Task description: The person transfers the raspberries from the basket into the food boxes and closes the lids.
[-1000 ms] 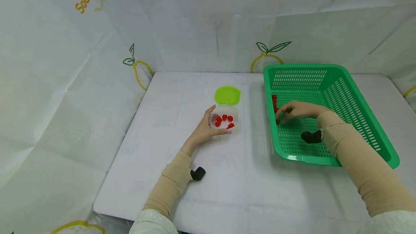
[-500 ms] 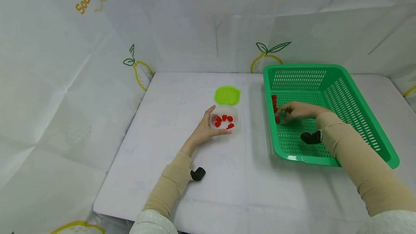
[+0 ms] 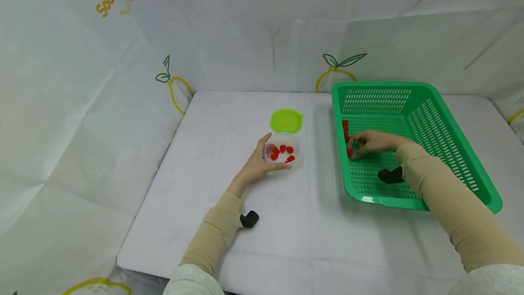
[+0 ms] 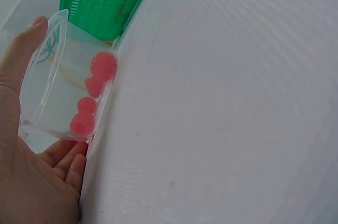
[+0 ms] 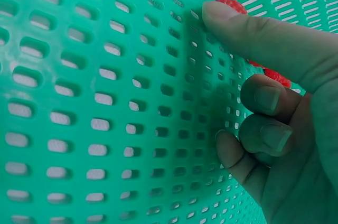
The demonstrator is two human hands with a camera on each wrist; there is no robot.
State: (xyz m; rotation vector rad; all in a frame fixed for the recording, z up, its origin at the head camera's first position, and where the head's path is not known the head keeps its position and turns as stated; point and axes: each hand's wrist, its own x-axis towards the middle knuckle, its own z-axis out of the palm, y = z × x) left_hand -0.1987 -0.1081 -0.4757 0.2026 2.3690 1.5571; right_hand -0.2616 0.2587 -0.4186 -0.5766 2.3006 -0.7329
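Observation:
My left hand (image 3: 258,164) grips a clear plastic tub (image 4: 58,89) on the table, thumb on its near side and fingers on the other. Several red raspberries (image 4: 103,65) lie on the tub's floor. My right hand (image 3: 372,142) reaches down inside a green basket (image 3: 348,185), by its left wall. Thumb and forefinger there pinch a raspberry (image 3: 350,152), which shows partly behind the thumb in the right wrist view; the other fingers curl beneath. More raspberries (image 3: 345,126) lie in a line along the same wall, just beyond that hand.
A lime-green lid (image 3: 286,120) lies flat on the white table (image 3: 294,240), just behind the tub. The basket's slotted walls rise around my right hand. A lemon-printed white sheet (image 3: 254,35) hangs behind the table.
My right hand has shifted slightly toward me, and its thumb has closed in on the raspberry by the fingertips. My left hand and the tub have stayed put.

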